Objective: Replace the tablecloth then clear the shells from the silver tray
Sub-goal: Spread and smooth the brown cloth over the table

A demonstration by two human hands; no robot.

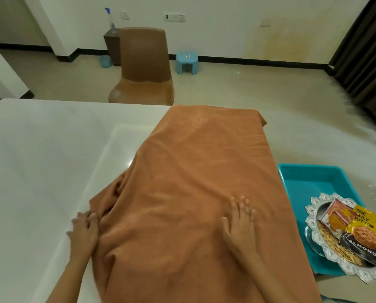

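An orange tablecloth point(193, 171) lies over the right part of the white table point(40, 149), with folds bunched at its near left edge. My left hand point(84, 230) rests at that bunched edge, fingers touching the cloth. My right hand point(240, 224) presses flat on the cloth with fingers spread. To the right, off the table, a silver tray point(313, 217) with a scalloped rim sits on a teal tub point(309, 180). The silver tray holds nut shells point(337, 250), a yellow almond bag point(364, 230) and a small box point(335, 215).
A brown chair point(143, 68) stands beyond the table's far edge. A small blue stool point(186, 62) and a dark cabinet with a spray bottle point(111, 20) are by the back wall. Dark curtains point(366, 53) hang at the right. Beige floor surrounds the table.
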